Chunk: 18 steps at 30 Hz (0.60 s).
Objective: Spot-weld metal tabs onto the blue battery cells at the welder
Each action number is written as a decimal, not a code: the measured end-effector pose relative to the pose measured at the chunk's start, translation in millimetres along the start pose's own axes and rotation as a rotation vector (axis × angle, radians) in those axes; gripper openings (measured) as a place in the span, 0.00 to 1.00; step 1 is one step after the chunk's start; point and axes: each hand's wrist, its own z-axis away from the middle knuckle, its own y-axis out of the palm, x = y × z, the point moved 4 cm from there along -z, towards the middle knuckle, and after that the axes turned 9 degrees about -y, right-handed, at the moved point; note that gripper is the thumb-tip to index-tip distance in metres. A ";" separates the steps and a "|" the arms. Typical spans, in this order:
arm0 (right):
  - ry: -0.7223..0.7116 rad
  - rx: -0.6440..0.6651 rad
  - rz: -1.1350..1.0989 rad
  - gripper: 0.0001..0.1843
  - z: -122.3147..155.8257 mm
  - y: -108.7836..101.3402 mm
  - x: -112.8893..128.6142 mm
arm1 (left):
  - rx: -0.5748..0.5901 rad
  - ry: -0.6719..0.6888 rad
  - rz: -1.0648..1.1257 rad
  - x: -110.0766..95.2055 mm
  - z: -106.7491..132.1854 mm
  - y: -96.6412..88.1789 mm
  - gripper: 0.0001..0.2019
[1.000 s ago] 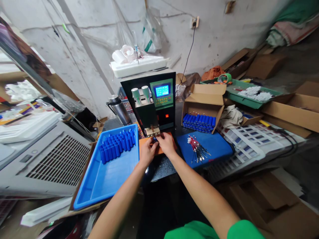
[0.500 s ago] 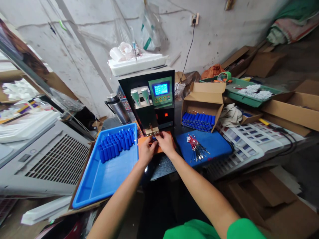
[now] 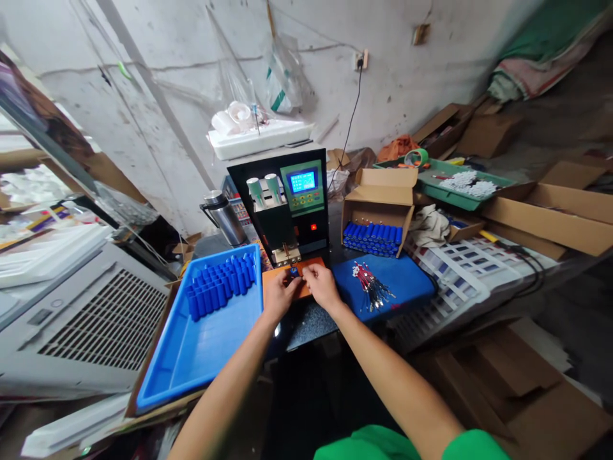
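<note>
Just in front of the spot welder (image 3: 282,217), my left hand (image 3: 280,294) is closed round a small blue battery cell (image 3: 294,273), most of which the fingers hide. My right hand (image 3: 322,287) is beside it, thumb and fingertips pinched together; whatever they hold is too small to make out. Both hands are over the orange block (image 3: 302,292) below the welder's electrodes (image 3: 286,252). On the blue mat (image 3: 407,281) to the right lies a bundle of red and black wire leads (image 3: 371,287).
A blue tray (image 3: 191,364) at left holds rows of upright blue battery cells (image 3: 220,287). Behind the mat, a cardboard box (image 3: 378,207) contains stacked blue cells. A steel jug (image 3: 224,217) stands left of the welder. A green tray (image 3: 474,201) and a white plastic crate (image 3: 450,275) are farther right.
My right hand has drawn back from the electrodes and slightly away from my left hand. More of the blue cell's end shows between them. The camera view has shifted a little.
</note>
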 end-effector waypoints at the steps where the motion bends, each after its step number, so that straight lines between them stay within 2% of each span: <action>1: -0.009 0.016 0.015 0.15 1.9 -0.8 4.5 | -0.012 0.006 -0.013 -0.2 1.0 -0.3 0.13; 6: -0.070 0.086 0.247 0.15 6.6 -1.0 25.3 | -0.026 0.117 -0.153 -3.5 4.6 -1.0 0.10; 10: -0.097 0.066 0.386 0.16 2.7 -5.3 31.3 | 0.003 0.199 -0.258 -9.5 3.8 -0.2 0.10; 14: -0.053 0.019 0.275 0.16 -3.6 -19.9 19.2 | 0.001 0.166 -0.204 -14.7 -0.7 -1.0 0.16; 18: -0.001 -0.088 0.102 0.17 -13.1 -45.2 -2.7 | -0.019 0.159 -0.168 -20.4 -1.6 -3.0 0.18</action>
